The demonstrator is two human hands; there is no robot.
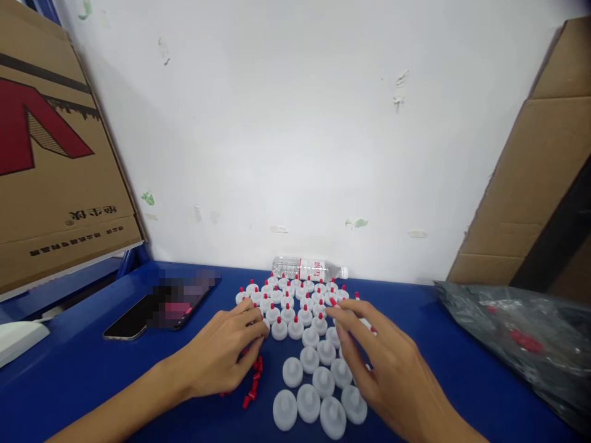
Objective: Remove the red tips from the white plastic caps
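Several white plastic nozzle caps [308, 369] stand in rows on the blue table [83, 369]. The far rows [295, 298] carry small red tips; the near rows do not. My left hand [226, 354] rests at the left edge of the group, fingers curled in a pinch by a capped piece; what it holds is hidden. Loose red tips [255, 383] lie just under and beside it. My right hand [373, 357] hovers over the right side, thumb and forefinger pinching a red tip [332, 301].
A clear water bottle [309, 269] lies behind the caps by the white wall. A phone [159, 307] lies at left. Cardboard boxes lean at left [55, 154] and right [530, 184]. A grey plastic bag [521, 338] with red pieces lies at right.
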